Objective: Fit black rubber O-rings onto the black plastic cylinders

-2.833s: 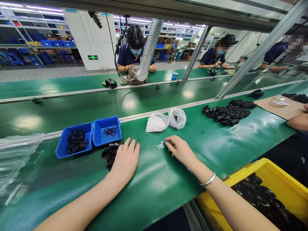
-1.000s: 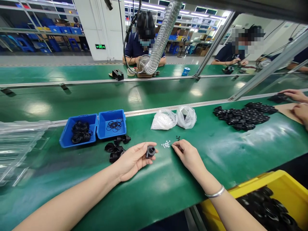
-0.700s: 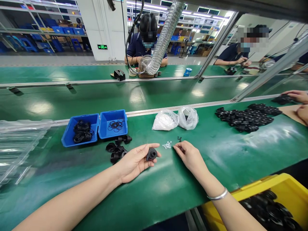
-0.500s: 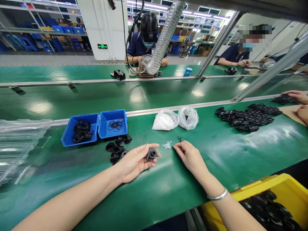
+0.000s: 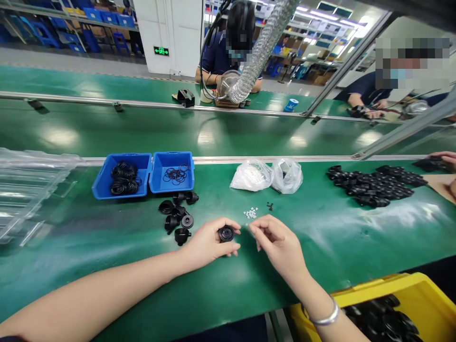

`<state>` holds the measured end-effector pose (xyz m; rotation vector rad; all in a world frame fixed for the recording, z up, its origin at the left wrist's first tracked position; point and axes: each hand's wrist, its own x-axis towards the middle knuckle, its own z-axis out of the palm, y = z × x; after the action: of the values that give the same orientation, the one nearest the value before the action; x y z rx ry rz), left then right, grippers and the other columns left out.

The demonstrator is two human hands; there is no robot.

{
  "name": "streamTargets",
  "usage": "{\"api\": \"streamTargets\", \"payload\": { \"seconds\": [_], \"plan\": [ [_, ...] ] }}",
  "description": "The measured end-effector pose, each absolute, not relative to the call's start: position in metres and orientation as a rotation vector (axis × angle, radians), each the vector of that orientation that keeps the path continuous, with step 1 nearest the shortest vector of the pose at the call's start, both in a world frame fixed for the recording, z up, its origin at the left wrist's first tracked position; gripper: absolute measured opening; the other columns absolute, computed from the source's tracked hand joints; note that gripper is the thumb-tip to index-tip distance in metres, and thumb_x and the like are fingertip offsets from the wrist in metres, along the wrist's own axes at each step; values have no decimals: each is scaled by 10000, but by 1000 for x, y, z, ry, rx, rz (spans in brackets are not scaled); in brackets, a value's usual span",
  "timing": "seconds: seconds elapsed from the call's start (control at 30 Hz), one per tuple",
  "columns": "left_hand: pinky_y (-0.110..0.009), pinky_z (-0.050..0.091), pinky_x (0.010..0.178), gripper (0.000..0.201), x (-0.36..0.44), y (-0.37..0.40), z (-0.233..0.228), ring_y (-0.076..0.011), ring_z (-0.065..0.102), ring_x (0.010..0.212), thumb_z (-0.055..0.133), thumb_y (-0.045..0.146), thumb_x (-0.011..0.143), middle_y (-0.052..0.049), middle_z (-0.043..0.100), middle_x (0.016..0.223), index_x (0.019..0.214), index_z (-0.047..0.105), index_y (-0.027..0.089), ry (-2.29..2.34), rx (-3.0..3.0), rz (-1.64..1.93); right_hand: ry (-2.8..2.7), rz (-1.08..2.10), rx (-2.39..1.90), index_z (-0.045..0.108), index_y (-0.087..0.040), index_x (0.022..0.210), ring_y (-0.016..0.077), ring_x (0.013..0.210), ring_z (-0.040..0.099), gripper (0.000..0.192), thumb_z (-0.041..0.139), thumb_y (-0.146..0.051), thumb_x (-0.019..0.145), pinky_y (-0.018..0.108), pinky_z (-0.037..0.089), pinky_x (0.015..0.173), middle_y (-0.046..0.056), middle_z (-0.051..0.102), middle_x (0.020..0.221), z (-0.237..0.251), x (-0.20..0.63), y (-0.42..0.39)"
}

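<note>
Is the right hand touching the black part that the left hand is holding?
Apart. The head view shows green belt between the right hand fingertips and the black part pinched in the left hand.

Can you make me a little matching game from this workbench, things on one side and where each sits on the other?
Things:
1. black round part
2. thin black rings
3. tiny white pieces
4. bracelet

Places:
A. loose on the green bench
B. on the right wrist
C. in the left hand
D. in a blue tray

Pairs: 1-C, 2-D, 3-A, 4-B
</note>
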<state>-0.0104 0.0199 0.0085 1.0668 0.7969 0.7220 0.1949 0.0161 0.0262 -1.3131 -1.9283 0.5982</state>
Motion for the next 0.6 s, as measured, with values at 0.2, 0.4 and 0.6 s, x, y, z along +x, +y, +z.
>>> {"api": "streamTargets", "payload": {
  "seconds": [0.2,0.4,0.6],
  "plan": [
    [-321,532,759,379,-12,17,5,-197,665,831,604,142,785,-61,644,1023,1157,584,209,925,1390,738,-2152,411,-1024,588,-198,1000,170,817,624,134,539,-98,925,302,549,715,54,619,844,20,165,-1],
    [-343,498,860,447,-17,17,7,-236,628,961,583,132,790,-85,643,1129,1224,618,235,992,1704,773,-2347,124,-1029,554,-150,1121,209,855,620,228,532,-56,914,350,570,746,106,616,904,13,166,-4],
    [-377,448,1007,474,-17,16,5,-262,583,1145,565,110,816,-100,648,1220,1279,595,209,949,1775,800,-2517,-128,-934,553,-38,1167,258,826,629,279,561,-33,889,391,570,691,165,643,903,10,168,-7]
  ]
}}
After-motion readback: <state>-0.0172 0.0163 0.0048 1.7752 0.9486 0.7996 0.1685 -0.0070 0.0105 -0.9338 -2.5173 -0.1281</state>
